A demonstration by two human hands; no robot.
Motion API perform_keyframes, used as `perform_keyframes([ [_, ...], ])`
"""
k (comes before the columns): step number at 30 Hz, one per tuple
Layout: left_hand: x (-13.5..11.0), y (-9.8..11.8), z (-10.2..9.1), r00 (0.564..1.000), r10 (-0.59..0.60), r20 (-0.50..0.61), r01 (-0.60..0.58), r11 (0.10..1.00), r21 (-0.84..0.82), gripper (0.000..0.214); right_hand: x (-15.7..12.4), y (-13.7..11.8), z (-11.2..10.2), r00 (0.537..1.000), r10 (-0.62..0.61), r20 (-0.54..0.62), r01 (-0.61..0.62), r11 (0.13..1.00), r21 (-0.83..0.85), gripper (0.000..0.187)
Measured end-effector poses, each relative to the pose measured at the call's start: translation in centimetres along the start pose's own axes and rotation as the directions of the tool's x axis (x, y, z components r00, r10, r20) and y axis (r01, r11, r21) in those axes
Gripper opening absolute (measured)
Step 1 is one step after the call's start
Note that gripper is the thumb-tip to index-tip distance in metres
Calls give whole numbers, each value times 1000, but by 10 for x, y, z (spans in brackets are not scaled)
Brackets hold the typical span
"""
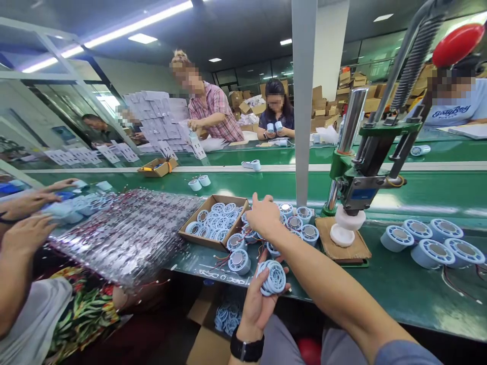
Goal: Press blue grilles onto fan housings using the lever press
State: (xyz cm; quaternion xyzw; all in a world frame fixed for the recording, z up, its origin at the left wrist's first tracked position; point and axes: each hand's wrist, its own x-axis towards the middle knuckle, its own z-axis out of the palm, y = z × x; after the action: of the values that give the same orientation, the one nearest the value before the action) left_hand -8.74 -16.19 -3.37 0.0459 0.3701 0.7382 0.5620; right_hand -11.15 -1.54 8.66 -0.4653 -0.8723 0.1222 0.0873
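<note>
My left hand (255, 304), palm up at the table's front edge, is closed around a stack of light-blue plastic rings (273, 278). Farther forward, my right hand (264, 215) reaches over a cluster of light-blue round housings (294, 223) with silver discs and thin wires. Its fingers bend down on the far side, so their tips and anything in them are hidden. To its left, a cardboard box (185, 234) holds many similar rings. One housing (239, 261) stands in front of the box, close to my left hand.
A hand press (357, 187) with a red knob and white cup (342, 235) stands to the right, several housings (432, 252) beyond it. A grey post (303, 101) rises ahead. Wired parts in clear plastic (133, 233) lie left, by a co-worker's hands (25, 230).
</note>
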Motion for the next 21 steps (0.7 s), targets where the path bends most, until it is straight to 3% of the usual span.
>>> perform_keyframes([
  [3,1,0,-1,1000,0,-5,-1,1000,-30,78,10,-9,14,996,45,72,-43,999,-33,41],
  [6,2,0,-1,1000,6,14,-6,1000,-23,78,4,-9,17,995,26,97,-19,997,-71,37],
  [11,2,1,-2,998,0,59,-1,1000,21,82,18,3,-16,976,-146,163,168,977,-130,37],
  [15,1,-1,-5,995,11,97,-14,1000,24,86,57,29,-50,893,-308,327,373,914,-158,35],
  [18,3,-4,-10,994,16,112,-17,1000,5,88,76,47,-57,850,-351,392,448,874,-189,35],
  [21,6,-6,-15,991,11,134,-9,1000,-12,92,83,59,-49,833,-357,423,475,853,-216,36],
])
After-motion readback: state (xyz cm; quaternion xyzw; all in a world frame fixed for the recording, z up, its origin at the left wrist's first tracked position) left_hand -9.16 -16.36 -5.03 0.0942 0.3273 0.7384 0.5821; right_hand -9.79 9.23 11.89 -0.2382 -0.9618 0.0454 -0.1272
